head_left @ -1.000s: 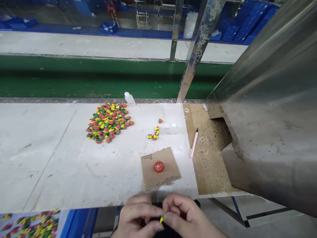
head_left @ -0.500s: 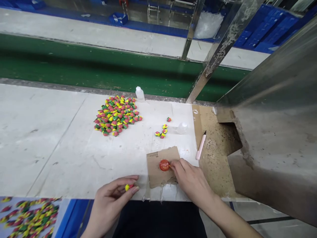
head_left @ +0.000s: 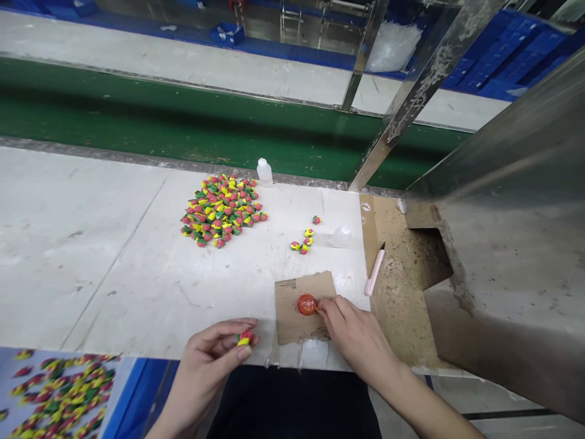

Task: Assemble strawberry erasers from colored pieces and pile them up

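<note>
Between the thumb and fingers of my left hand (head_left: 214, 353) is a small strawberry-like piece (head_left: 245, 338) in red, yellow and green. My right hand (head_left: 350, 326) is closed in a pinch at the rim of a small round dish of red liquid (head_left: 306, 303). A thin stick (head_left: 317, 308) seems to be in that pinch, mostly hidden by the fingers. Under the dish lies a square of brown cardboard (head_left: 286, 323). Several similar pieces (head_left: 305, 241) lie loose behind the cardboard.
A big heap of the same pieces (head_left: 223, 210) sits farther back, near a white plastic bottle (head_left: 264, 172). To the right are a clear rounded container (head_left: 340, 236), a pink pen (head_left: 375, 272) and a metal housing (head_left: 512, 244). More pieces (head_left: 68, 390) fill a tray at lower left.
My left fingers have turned the strawberry-like piece, so more of its red and green side shows. My right hand stays at the dish. The view has shifted slightly.
</note>
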{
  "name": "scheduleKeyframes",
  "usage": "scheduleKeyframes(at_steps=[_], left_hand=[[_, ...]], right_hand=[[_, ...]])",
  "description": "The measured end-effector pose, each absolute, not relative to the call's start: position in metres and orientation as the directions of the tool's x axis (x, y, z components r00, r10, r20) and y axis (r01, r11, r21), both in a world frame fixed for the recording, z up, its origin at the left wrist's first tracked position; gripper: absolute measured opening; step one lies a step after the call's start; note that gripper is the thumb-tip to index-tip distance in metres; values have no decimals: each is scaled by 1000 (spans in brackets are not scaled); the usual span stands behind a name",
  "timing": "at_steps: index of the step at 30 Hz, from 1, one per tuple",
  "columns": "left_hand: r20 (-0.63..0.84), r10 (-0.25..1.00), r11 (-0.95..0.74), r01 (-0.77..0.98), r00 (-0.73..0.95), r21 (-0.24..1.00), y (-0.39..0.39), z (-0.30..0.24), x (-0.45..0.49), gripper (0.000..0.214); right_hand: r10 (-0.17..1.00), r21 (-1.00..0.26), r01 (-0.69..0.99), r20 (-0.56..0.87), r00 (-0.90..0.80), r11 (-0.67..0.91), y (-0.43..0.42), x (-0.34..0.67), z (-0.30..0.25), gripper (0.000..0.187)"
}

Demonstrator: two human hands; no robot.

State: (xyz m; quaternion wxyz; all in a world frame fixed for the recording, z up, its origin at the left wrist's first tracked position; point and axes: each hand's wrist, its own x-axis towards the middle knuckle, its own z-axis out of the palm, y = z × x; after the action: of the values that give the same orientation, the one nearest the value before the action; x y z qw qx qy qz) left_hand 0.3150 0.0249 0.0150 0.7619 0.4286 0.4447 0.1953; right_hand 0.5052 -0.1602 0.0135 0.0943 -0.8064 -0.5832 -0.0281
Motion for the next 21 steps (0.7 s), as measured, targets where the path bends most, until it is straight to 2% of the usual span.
scheduleKeyframes(at_steps=[6,11,13,16,17,19,21], left_hand=[[-491,590,613,40,641,789,21,15,319,27],[-403,527,607,0,748,795,6,27,328,25],[-338,521,582,-36,784,813,0,33,332,27],[-224,513,519,-91,829,850,-8,44,338,32],[-199,508,491,-92,838,866,-10,49,340,32],[-179,506,429,-67,844,901,-12,57,343,33],[-158,511,357,-41,845,933,-13,63,347,33]], right_hand=[[932,-154,945,182,315,-290,-162,501,11,37],[912,-227,930,231,340,-289,-162,501,17,36],[895,-341,897,242,374,-282,-164,498,31,32],[868,-657,729,232,440,-194,-167,490,63,23],[870,-720,678,232,436,-148,-168,487,74,22],[887,-767,636,230,400,-88,-169,482,91,23],[900,-759,647,231,371,-72,-169,479,99,25]])
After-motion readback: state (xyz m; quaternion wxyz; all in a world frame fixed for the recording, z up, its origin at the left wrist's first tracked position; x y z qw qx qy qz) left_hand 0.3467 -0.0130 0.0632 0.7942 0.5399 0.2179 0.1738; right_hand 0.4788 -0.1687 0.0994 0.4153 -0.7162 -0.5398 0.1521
